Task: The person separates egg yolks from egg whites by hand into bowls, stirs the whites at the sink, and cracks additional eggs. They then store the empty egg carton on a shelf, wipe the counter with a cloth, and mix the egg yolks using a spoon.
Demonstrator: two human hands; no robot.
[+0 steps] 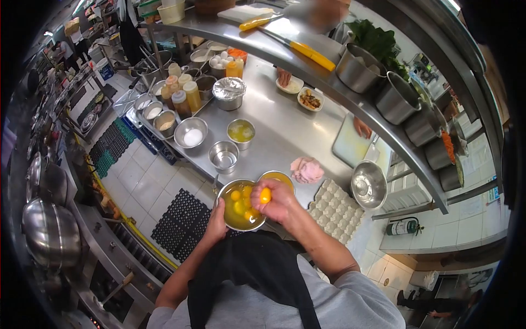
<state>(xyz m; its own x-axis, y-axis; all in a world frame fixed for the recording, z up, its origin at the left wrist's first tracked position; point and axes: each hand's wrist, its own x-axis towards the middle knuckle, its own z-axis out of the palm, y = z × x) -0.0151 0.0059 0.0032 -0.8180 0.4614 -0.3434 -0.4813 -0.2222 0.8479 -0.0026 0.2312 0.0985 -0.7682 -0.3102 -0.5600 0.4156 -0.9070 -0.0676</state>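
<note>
My left hand grips the near-left rim of a steel bowl with several egg yolks lying in clear egg white. My right hand is cupped above that bowl's right side, an egg yolk resting in its fingers. Partly hidden behind this hand stands a second metal bowl with yellow contents. Beyond it a crumpled pink cloth lies on the steel table. To the right is a cardboard egg tray, whose cups look bare.
Metal bowls, squeeze bottles and a foil-covered pot stand on the table's left. Another person's hand rests on a white cutting board. An overhead shelf holds yellow-handled tools and pots. An empty steel bowl sits at right.
</note>
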